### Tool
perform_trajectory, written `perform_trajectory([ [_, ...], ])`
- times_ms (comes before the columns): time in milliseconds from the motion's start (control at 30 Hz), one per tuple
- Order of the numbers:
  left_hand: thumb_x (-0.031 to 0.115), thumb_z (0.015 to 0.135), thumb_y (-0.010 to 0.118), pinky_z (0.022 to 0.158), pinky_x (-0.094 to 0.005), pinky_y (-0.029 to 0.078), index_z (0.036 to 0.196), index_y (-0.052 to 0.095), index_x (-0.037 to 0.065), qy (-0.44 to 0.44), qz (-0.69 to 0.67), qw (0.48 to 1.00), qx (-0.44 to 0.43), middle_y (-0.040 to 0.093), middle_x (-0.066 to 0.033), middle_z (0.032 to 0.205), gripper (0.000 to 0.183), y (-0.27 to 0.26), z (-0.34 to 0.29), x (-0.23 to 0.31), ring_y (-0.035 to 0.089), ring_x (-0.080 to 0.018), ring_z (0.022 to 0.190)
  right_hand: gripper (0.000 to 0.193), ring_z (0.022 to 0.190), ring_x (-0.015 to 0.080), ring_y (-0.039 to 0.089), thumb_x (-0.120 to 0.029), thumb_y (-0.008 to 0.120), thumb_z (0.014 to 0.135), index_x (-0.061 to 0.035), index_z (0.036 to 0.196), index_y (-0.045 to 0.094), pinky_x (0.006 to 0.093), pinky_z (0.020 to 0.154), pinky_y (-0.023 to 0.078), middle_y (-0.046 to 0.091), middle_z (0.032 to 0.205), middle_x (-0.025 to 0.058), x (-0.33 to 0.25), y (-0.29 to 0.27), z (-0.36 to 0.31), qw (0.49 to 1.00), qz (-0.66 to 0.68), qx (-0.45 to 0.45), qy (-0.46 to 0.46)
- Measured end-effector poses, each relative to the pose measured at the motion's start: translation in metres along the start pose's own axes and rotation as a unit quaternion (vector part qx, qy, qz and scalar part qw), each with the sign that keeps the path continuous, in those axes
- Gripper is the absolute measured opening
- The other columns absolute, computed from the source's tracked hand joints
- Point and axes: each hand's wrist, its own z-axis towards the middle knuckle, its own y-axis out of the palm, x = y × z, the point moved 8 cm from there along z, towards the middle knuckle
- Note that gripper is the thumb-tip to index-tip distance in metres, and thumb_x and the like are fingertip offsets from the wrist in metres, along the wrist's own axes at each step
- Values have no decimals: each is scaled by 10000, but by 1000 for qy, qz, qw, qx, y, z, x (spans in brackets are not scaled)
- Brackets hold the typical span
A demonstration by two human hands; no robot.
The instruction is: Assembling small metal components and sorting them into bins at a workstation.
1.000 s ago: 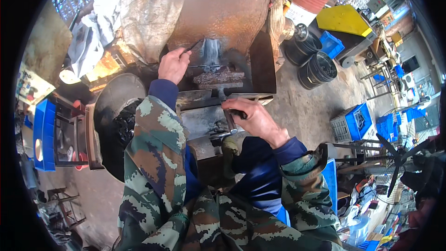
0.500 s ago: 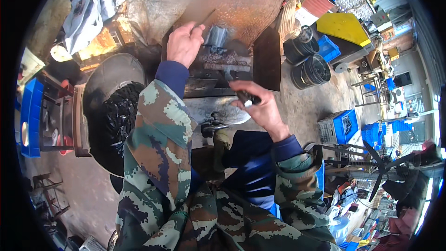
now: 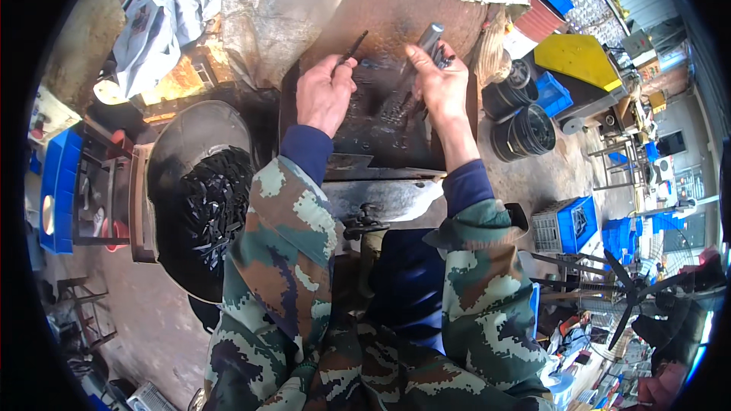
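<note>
My left hand (image 3: 326,96) is closed around a thin dark rod (image 3: 352,47) that points up and away over the work tray. To its right, my right hand (image 3: 443,91) is closed on a grey metal cylinder (image 3: 432,33), which sticks up past the thumb. Small dark pieces show by the fingers, too unclear to name. Both hands are over a dark, stained metal tray (image 3: 358,148). A smeared dark shape lies between the hands; its kind is unclear.
A large black basin (image 3: 199,119) holding dark strips (image 3: 217,202) stands at left. Brown sheeting (image 3: 388,0) hangs behind the tray. Black buckets (image 3: 525,135) and a blue crate (image 3: 572,221) are at right, with a fan (image 3: 632,285) farther down. A vise-like clamp (image 3: 365,219) sits in front.
My right hand has moved up and away, from the tray's front to its far right. The grey cylinder, earlier resting near the middle, is now at that hand. My left hand keeps the rod.
</note>
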Motion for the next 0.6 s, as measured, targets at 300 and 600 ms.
perform_trajectory([
  [300, 225, 910, 572, 620, -303, 476, 1011, 707, 43, -25, -6, 1000, -2, 644, -76, 650, 249, 0, 7, -15, 613, -147, 620, 194, 396, 75, 437, -154, 755, 863, -38, 975, 647, 249, 372, 335, 544, 579, -18, 14, 19, 50, 1000, 13, 18, -11],
  [600, 141, 922, 577, 589, -268, 474, 950, 690, -2, 67, 9, 998, 2, 618, -54, 650, 185, 27, 20, -28, 597, -110, 601, 370, 429, 64, 441, -197, 817, 803, -23, 1076, 637, 240, 387, 323, 539, 597, -24, 19, 5, 71, 996, -24, 62, -64],
])
